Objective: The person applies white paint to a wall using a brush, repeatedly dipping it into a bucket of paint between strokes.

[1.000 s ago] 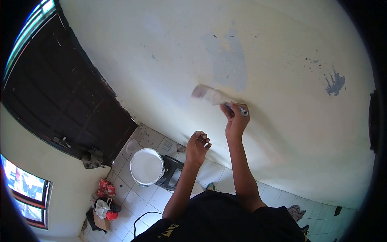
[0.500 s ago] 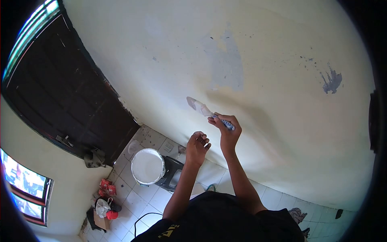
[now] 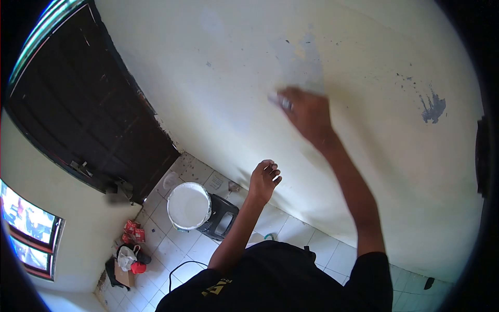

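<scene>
My right hand point(image 3: 306, 112) is raised against the pale yellow wall point(image 3: 223, 83), blurred by motion, and gripped on a paintbrush point(image 3: 280, 101) whose tip shows at the hand's left edge. It sits just below a grey patch point(image 3: 304, 57) on the wall. My left hand point(image 3: 264, 179) hangs lower in front of the wall with loosely curled fingers and nothing in it. A white paint bucket point(image 3: 188, 206) stands on a dark stool point(image 3: 221, 221) on the tiled floor below.
A dark wooden door point(image 3: 83, 104) fills the left. A bluish scuff point(image 3: 433, 108) marks the wall at right. Red packets point(image 3: 131, 231) and a bag point(image 3: 125, 257) lie on the floor near a window point(image 3: 26, 229). A black cable point(image 3: 179, 270) runs over the tiles.
My right hand has swept the brush up the wall, from beside my left hand to just under the grey patch. My left hand has barely moved.
</scene>
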`<action>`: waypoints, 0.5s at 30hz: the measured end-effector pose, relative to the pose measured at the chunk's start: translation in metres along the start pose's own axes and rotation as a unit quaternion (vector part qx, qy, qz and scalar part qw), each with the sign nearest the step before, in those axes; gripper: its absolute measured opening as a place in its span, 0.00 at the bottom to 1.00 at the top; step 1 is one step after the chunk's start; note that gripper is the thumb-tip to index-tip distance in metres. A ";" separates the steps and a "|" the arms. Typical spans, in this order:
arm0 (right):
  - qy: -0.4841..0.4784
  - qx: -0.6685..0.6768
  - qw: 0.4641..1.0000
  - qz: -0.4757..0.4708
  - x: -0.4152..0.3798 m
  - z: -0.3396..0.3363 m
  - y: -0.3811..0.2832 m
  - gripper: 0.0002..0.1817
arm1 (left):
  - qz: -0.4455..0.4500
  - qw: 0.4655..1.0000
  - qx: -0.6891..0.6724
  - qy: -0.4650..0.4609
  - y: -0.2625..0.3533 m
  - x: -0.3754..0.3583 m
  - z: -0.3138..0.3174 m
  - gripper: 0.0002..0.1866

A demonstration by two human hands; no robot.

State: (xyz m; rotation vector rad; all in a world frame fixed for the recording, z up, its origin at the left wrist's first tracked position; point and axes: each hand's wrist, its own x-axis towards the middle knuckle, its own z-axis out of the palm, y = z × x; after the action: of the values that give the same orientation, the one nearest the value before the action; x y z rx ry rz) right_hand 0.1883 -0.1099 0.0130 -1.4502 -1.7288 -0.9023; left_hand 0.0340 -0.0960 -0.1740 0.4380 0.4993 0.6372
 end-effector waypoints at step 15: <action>-0.117 -0.240 0.912 -0.310 -0.060 0.062 -0.043 0.05 | 0.012 0.999 -0.022 0.023 0.035 -0.019 -0.040 0.05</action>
State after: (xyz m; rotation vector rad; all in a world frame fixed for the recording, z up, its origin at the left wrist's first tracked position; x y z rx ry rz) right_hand 0.1486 -0.0930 -0.0739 -1.3459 -2.3255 -1.6368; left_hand -0.0171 -0.0741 -0.1819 0.3883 0.5235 0.6825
